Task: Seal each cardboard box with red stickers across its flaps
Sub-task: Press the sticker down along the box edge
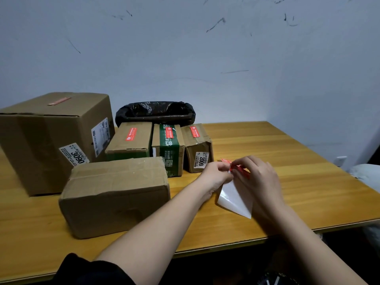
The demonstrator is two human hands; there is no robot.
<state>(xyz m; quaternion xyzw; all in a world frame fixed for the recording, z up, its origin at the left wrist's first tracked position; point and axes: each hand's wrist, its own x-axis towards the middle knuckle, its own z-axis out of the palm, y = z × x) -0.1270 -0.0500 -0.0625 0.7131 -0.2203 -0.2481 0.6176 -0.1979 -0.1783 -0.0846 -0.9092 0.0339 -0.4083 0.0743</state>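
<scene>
Wooden table [277,140] carries five cardboard boxes [115,194] near its left side.

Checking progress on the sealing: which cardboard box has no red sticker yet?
The nearest box, lying in front of the others, shows only clear tape; the other four each carry a red sticker on top.

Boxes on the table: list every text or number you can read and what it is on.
"3090": white label on the large box.
"2009": white label on the small right box.
White print on the red stickers, green-taped box markings and the large box's side label: too small to read.
</scene>
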